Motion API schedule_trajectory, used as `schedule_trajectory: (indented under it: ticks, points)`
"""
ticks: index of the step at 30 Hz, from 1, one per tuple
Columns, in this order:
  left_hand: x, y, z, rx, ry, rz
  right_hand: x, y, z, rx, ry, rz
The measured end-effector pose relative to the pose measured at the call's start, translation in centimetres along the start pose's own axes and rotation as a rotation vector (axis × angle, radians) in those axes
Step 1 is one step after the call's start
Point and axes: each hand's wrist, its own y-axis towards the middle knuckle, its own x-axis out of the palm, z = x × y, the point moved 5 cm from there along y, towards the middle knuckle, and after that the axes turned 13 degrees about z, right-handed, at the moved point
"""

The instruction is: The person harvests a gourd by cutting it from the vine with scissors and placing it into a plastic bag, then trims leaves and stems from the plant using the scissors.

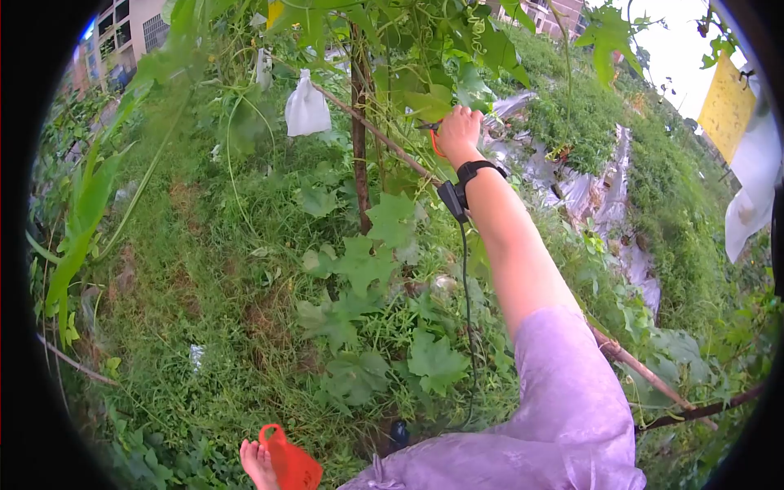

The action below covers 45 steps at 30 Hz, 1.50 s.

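My right hand [460, 131] reaches up among the vine leaves, closed around scissors [437, 140] with orange handles; the dark blades point left. A black strap with a small device [454, 198] sits on that wrist, and a cable hangs down from it. At the bottom left, my left hand [258, 464] has its fingers curled at the edge of a red plastic bag [292, 462], beside the bag's handle loop. A white bag [308, 108] hangs from the vines to the left of the scissors.
A wooden post [360, 131] stands left of my right arm, crossed by a slanting pole [384, 139]. Yellow card [727, 110] and white sheeting [752, 192] hang at the right. Leafy vines, weeds and silvery ground film [584, 192] surround the arm. Buildings show behind.
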Motion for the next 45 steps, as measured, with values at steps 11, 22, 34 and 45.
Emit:
schedule_trajectory:
  ticks: [11,22,34,45]
  points:
    - [-0.5,-2.4,0.0,0.019,-0.038,-0.011,1.8,3.5,-3.2,0.03,0.127,-0.142]
    - [5.6,-2.8,-0.2,-0.009,-0.187,0.058,11.8,-1.9,5.3,0.133,0.4,-0.49]
    - [13.2,-5.2,2.4,0.122,-0.015,-0.08,13.3,-3.9,-1.6,0.469,1.577,-1.302]
    - [10.5,-6.3,1.9,0.15,-0.085,0.074,15.7,0.6,-6.5,0.654,1.883,-1.064]
